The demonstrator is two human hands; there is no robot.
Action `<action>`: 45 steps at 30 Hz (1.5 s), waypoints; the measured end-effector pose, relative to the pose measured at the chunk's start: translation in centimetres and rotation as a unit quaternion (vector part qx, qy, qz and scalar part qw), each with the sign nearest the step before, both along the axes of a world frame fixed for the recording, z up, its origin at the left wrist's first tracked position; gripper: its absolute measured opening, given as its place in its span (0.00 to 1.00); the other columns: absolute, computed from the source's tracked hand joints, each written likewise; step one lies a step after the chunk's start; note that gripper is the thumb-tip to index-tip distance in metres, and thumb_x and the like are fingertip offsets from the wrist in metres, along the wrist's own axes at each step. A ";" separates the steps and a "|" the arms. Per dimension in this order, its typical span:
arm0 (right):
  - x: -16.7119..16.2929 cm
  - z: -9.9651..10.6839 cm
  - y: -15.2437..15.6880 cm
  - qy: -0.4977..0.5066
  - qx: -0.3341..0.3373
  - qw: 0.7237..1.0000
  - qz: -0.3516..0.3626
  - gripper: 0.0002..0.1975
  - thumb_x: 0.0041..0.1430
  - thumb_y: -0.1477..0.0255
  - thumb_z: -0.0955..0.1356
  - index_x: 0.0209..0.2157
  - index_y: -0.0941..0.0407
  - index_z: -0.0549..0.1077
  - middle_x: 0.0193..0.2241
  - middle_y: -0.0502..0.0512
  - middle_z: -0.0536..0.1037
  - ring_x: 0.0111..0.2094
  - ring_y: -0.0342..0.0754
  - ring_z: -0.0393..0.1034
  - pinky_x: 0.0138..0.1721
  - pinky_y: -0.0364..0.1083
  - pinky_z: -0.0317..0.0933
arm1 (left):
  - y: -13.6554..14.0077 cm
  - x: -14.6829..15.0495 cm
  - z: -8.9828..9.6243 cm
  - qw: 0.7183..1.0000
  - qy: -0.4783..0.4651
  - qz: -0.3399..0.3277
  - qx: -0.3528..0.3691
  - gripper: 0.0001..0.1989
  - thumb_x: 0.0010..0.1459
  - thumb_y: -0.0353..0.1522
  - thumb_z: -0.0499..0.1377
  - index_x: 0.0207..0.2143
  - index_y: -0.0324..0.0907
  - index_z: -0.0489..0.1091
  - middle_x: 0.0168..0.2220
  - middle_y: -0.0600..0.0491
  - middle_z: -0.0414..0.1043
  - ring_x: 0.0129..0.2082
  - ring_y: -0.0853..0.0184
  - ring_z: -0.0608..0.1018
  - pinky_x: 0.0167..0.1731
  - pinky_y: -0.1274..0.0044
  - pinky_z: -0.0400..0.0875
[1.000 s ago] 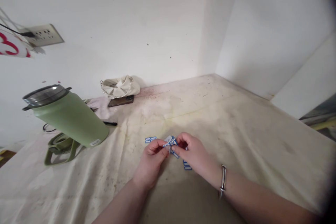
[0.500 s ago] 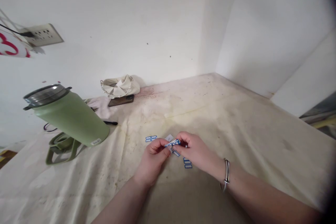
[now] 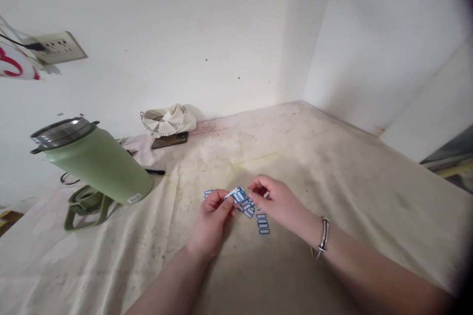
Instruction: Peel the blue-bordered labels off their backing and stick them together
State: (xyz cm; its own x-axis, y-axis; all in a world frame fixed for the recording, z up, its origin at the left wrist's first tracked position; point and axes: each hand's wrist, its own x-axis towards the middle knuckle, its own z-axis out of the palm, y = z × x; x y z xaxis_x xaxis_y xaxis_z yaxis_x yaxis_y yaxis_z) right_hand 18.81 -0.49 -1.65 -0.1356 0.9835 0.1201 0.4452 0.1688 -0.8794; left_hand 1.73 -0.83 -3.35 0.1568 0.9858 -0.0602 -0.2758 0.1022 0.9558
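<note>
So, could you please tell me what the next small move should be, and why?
I'd probably bring the right hand in to grasp the right edge of the blue-and-white piece: the left hand pinches its left side, while the right hand hovers beside it, apparently just clear.

bottle (image 3: 103,167) left on cloth (image 3: 332,197) | lid (image 3: 87,201) before bottle | phone (image 3: 168,141) before bag (image 3: 170,120) | labels (image 3: 263,231) right of bottle
</note>
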 end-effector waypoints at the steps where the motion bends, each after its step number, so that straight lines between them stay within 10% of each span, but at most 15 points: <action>1: 0.3 0.0 0.2 -0.027 0.018 0.999 -0.016 0.04 0.54 0.73 0.64 0.34 0.56 0.69 0.28 0.51 0.74 0.29 0.44 0.69 0.29 0.42 0.62 | 0.1 -0.1 0.0 1.000 -0.019 0.005 -0.005 0.06 0.52 0.33 0.62 0.27 0.39 0.70 0.24 0.56 0.69 0.23 0.75 0.66 0.25 0.83 0.60; 11: 0.7 -2.2 0.8 -0.234 0.101 0.966 0.050 0.13 0.50 0.76 0.69 0.40 0.58 0.73 0.39 0.59 0.71 0.42 0.51 0.63 0.45 0.47 0.59 | 0.4 -0.3 -0.1 0.997 -0.072 0.001 -0.019 0.06 0.54 0.32 0.60 0.27 0.40 0.68 0.26 0.55 0.69 0.23 0.76 0.67 0.25 0.82 0.62; 25: 0.9 -1.5 1.0 -0.181 0.069 0.981 0.023 0.04 0.50 0.79 0.66 0.25 0.57 0.67 0.26 0.51 0.71 0.31 0.45 0.64 0.34 0.43 0.58 | 0.3 -0.3 0.1 0.998 -0.064 -0.004 -0.023 0.06 0.53 0.32 0.61 0.27 0.39 0.67 0.26 0.55 0.69 0.23 0.76 0.67 0.26 0.83 0.62; 32: 0.3 0.8 -0.5 0.014 -0.024 0.996 0.087 0.03 0.54 0.73 0.64 0.28 0.56 0.68 0.23 0.47 0.71 0.25 0.41 0.63 0.26 0.39 0.56 | 0.3 -0.1 -0.2 0.999 -0.030 -0.002 -0.010 0.06 0.52 0.33 0.61 0.27 0.39 0.68 0.23 0.57 0.68 0.23 0.75 0.66 0.27 0.82 0.61; 45: -0.4 -0.3 -0.7 -0.135 0.052 0.989 0.020 0.09 0.50 0.73 0.69 0.22 0.56 0.64 0.18 0.44 0.66 0.21 0.40 0.57 0.22 0.40 0.48 | -0.1 0.1 -0.3 0.984 0.157 -0.045 0.076 0.07 0.53 0.33 0.60 0.26 0.39 0.69 0.21 0.58 0.64 0.23 0.74 0.64 0.25 0.82 0.56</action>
